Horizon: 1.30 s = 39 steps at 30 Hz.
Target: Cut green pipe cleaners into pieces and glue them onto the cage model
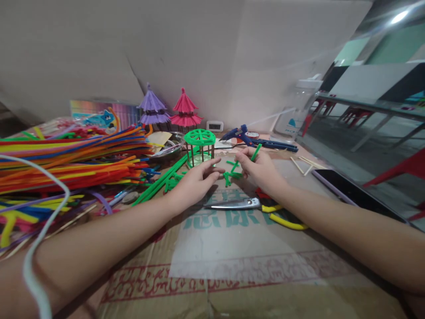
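Observation:
My left hand [195,179] lies on the cardboard with its fingers stretched out, reaching toward several short green pipe-cleaner pieces [232,173]. My right hand [260,168] is closed around a short green pipe-cleaner piece [255,152] that sticks up from its fingers. Just behind both hands stands a small green pavilion model [199,146] with a wheel-shaped roof on thin posts. Scissors with yellow handles [247,204] lie on the cardboard between my forearms.
A big pile of coloured pipe cleaners [69,155] fills the left side. Long green pipe cleaners [159,181] lie beside it. Purple [152,108] and pink [185,108] pavilion models stand at the back. A blue glue gun [255,139], wooden sticks [303,164] and a dark tablet [352,192] are on the right.

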Each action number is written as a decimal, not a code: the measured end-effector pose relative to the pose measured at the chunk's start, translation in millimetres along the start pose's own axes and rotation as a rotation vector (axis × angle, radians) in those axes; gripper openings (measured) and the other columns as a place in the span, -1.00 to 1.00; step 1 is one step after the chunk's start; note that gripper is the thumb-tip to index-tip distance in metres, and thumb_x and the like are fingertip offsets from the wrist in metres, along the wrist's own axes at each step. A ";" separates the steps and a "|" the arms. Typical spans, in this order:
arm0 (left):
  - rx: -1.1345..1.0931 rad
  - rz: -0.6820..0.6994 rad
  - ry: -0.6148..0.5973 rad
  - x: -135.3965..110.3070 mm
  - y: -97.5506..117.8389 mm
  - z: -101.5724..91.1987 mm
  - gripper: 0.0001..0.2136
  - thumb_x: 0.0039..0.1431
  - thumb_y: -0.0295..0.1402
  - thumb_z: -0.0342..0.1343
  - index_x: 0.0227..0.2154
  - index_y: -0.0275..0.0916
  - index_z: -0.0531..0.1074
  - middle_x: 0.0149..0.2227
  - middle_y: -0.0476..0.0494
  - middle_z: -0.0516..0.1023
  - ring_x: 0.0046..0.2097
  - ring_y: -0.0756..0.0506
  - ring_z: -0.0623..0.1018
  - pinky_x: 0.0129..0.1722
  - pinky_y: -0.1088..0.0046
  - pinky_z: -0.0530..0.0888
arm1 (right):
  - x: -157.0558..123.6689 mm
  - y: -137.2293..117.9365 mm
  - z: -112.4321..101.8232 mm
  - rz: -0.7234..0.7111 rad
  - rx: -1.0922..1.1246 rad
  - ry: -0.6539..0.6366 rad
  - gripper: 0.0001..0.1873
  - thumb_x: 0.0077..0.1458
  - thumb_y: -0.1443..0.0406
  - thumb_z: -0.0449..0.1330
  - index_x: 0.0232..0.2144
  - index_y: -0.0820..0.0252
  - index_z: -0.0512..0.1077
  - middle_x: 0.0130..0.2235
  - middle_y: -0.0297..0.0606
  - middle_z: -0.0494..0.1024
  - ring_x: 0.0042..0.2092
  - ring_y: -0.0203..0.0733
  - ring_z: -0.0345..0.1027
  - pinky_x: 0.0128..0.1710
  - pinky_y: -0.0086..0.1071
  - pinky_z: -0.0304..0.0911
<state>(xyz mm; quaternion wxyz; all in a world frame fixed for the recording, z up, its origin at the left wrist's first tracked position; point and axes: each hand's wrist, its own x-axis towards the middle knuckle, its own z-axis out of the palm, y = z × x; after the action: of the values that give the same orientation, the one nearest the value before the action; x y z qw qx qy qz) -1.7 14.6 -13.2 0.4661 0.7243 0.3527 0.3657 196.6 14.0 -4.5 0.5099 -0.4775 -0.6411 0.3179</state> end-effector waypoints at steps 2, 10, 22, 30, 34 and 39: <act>-0.012 -0.013 0.008 -1.3 2.5 0.6 -0.60 0.24 -0.28 0.05 0.11 -0.28 0.35 0.01 -0.27 0.56 -0.05 -0.12 0.58 -0.11 0.35 0.50 | -2.1 -2.6 0.5 -0.028 -0.044 -0.003 -0.73 0.14 0.09 0.14 -0.44 0.15 0.32 -0.61 -0.50 0.26 -0.62 -0.37 0.18 -0.61 -0.44 0.10; 0.164 -0.026 -0.052 -5.6 16.4 0.0 -0.78 0.10 -0.25 0.20 -0.24 -0.25 0.58 -0.26 -0.08 0.65 -0.23 -0.09 0.58 -0.24 0.44 0.46 | -17.5 -12.6 6.3 -0.208 -0.173 -0.118 -0.79 0.16 0.17 0.16 -0.44 0.17 0.38 -0.48 -0.39 0.43 -0.47 -0.33 0.30 -0.44 -0.42 0.18; 0.101 -0.025 0.038 -4.7 12.7 1.9 -0.80 0.20 -0.23 0.06 -0.36 -0.28 0.40 -0.33 -0.11 0.55 -0.29 -0.05 0.54 -0.27 0.43 0.44 | 12.9 -33.9 -29.2 -0.078 -0.651 -0.190 -0.82 0.10 0.19 0.18 -0.35 0.19 0.49 -0.45 -0.31 0.51 -0.41 -0.21 0.32 -0.38 -0.37 0.14; -0.027 -0.071 0.063 0.1 3.5 0.7 -0.78 0.17 -0.19 0.10 -0.38 -0.26 0.37 -0.31 -0.11 0.54 -0.30 -0.04 0.52 -0.30 0.43 0.45 | 9.7 -10.4 -30.1 -0.091 -0.884 -0.447 -0.71 0.08 0.05 0.19 -0.33 0.15 0.43 -0.43 -0.28 0.53 -0.41 -0.18 0.33 -0.44 -0.40 0.05; -0.061 -0.085 0.058 0.3 6.0 1.1 -0.80 0.16 -0.21 0.10 -0.38 -0.26 0.36 -0.30 -0.12 0.54 -0.28 -0.04 0.54 -0.26 0.43 0.45 | 8.1 -3.2 -26.0 -0.113 -0.911 -0.415 -0.86 0.10 0.20 0.15 -0.37 0.15 0.41 -0.46 -0.30 0.52 -0.46 -0.22 0.30 -0.47 -0.41 0.01; -0.019 -0.078 0.057 -0.9 4.7 0.2 -0.79 0.17 -0.19 0.10 -0.37 -0.26 0.37 -0.27 -0.14 0.56 -0.24 -0.06 0.55 -0.23 0.42 0.45 | 20.3 5.4 -42.3 -0.138 -0.916 -0.349 -0.91 -0.01 0.24 0.26 -0.44 0.12 0.45 -0.49 -0.26 0.54 -0.45 -0.17 0.30 -0.46 -0.37 0.02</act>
<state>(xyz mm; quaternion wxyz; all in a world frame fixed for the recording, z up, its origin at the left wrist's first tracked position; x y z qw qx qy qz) -1.1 12.3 -9.0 0.4765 0.6948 0.3903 0.3712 238.1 31.5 9.6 0.1528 -0.5486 -0.8208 0.0442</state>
